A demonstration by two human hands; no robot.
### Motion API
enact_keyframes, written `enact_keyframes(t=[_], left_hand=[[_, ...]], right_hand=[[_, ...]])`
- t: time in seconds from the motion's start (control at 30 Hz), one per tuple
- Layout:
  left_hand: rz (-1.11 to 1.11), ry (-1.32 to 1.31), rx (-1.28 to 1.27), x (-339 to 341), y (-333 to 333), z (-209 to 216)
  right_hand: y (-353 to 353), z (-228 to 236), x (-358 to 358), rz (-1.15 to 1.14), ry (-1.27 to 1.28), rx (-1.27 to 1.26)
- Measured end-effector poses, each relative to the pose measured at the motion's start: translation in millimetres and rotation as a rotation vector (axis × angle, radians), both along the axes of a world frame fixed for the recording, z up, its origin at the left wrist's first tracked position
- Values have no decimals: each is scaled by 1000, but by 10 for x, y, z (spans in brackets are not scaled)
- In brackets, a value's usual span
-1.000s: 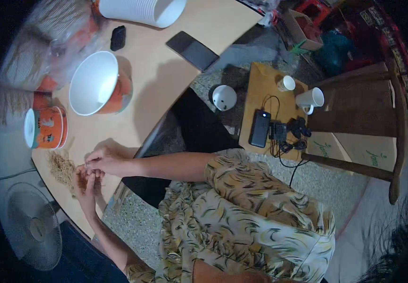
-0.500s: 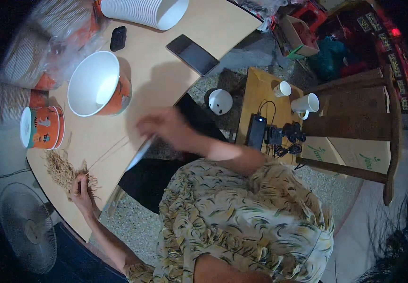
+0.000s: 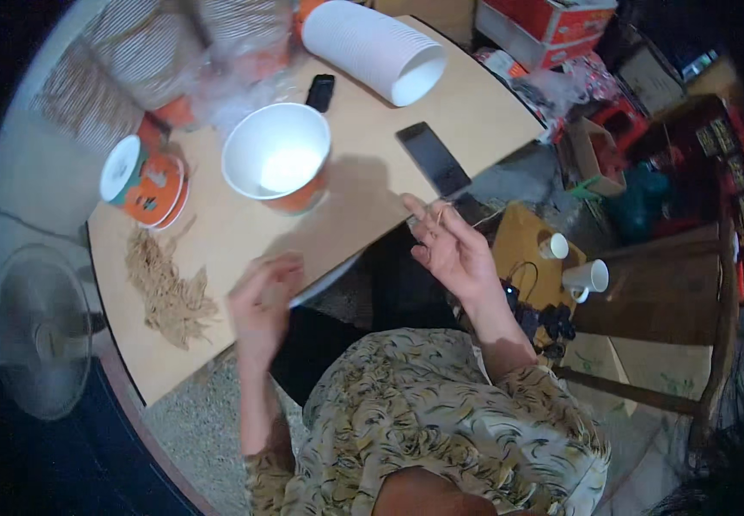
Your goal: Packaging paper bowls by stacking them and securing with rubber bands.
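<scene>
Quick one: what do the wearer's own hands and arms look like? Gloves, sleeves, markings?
Left hand and right hand: bare, no gloves; the left is motion-blurred, so fine details can't be told. Forearms bare too, no cables or markings visible. Left sleeve and right sleeve: loose, pale fabric with dark and yellowish-brown curved strokes.

The left hand point(image 3: 266, 292) is blurry. The strand point(image 3: 489, 217) in the right hand point(image 3: 453, 249) is too thin to see well. Far left, the striped stack point(image 3: 244, 21) is cut off.

Dark phone point(image 3: 433, 159), white handled mug point(image 3: 589, 277), round caged fan point(image 3: 43, 331).
</scene>
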State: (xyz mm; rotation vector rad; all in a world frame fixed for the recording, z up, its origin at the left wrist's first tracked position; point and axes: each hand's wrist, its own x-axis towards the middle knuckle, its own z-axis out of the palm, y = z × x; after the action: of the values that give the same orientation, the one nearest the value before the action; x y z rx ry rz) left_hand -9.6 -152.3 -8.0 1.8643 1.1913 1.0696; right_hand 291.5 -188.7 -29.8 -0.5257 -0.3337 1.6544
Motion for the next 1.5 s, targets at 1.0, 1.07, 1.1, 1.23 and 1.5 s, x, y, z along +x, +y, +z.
enact_keyframes(t=[1.0,1.07,1.1,1.23,1.5], left_hand=[[-294,206,-37,364,111,-370],[-366,264,39,378,75,-447],[-356,266,36,410,63,-435],[-408,261,78,574,-30,-227],[-431,170,28,394,108,-129]], right_hand=[[-103,-221,-125,325,-1478,156],[-215,-133,-230,-65,-2202,274],[-228,-26,-223,-7,-2063,338],[-28,226,-495,-371,-2031,890],[-35,-190,-584,160,-1393,291]])
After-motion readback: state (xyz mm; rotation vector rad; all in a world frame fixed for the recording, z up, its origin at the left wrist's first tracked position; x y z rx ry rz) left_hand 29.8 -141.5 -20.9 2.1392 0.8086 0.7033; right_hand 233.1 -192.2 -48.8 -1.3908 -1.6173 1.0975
